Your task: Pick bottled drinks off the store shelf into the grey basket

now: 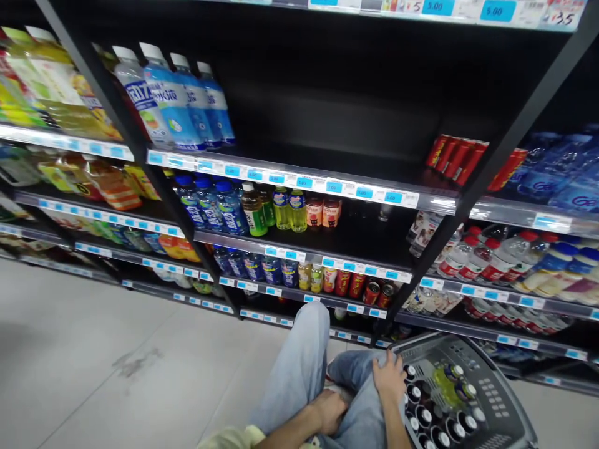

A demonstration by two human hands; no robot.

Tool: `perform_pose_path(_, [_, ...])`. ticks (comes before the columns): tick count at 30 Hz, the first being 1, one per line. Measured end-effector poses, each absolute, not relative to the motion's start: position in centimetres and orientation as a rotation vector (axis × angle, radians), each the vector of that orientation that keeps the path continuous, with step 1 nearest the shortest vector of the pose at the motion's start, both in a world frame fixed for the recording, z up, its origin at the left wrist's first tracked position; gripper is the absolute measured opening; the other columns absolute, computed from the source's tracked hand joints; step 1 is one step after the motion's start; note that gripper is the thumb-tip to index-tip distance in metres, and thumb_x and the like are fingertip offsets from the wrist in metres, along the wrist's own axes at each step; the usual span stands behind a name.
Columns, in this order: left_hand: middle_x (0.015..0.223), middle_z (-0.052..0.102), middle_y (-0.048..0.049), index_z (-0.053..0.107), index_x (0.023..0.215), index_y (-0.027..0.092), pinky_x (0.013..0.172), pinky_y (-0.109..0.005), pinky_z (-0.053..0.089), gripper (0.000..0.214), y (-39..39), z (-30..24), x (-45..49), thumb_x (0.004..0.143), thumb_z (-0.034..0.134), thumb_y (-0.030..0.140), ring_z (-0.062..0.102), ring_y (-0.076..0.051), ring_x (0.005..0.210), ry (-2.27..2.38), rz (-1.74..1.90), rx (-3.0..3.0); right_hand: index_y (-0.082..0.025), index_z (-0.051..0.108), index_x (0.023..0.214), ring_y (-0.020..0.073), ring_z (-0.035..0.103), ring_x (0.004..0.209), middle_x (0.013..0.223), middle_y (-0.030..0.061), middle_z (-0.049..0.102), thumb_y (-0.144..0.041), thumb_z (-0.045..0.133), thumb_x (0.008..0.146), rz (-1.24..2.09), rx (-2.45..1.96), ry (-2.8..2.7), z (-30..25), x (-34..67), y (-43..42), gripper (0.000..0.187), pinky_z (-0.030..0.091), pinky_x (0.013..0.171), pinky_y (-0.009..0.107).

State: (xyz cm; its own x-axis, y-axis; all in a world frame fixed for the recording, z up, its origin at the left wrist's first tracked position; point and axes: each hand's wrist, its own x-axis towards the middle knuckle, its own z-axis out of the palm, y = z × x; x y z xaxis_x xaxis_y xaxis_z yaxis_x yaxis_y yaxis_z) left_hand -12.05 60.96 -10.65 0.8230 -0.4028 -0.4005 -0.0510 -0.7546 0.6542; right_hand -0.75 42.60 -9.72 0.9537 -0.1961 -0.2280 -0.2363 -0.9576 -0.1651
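Showing right hand [390, 377] on knee [354, 363] beside the left edge of the basket [486, 368], fingers spread, holding nothing; left hand [330, 410] between thighs [297, 380], finger opening indeterminable; dark-filled bottles [423, 416] within the basket's left side

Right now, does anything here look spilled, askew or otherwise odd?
Yes: a dark smudge on the pale floor, at the picture's left. It stands out against the lighter surface around it; whether spill or dirt, I can't tell.
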Motion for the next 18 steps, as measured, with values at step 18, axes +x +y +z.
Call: perform_pose_path(18, [0.137,0.067,-0.0146,0.067,0.136,0.016,0.117,-0.042,0.047,0.039,75.8,23.8,11.5,0.1,0.052,0.021,0.059,-0.028,0.133,-0.29,0.7,2.691,-0.018,0.058,0.155,0.0459,0.063,0.126,0.16,0.0254,0.048,-0.049,0.041,0.105,0.253,-2.886,0.404,-8.5,-0.4,43.4,0.061,0.06,0.086,0.056])
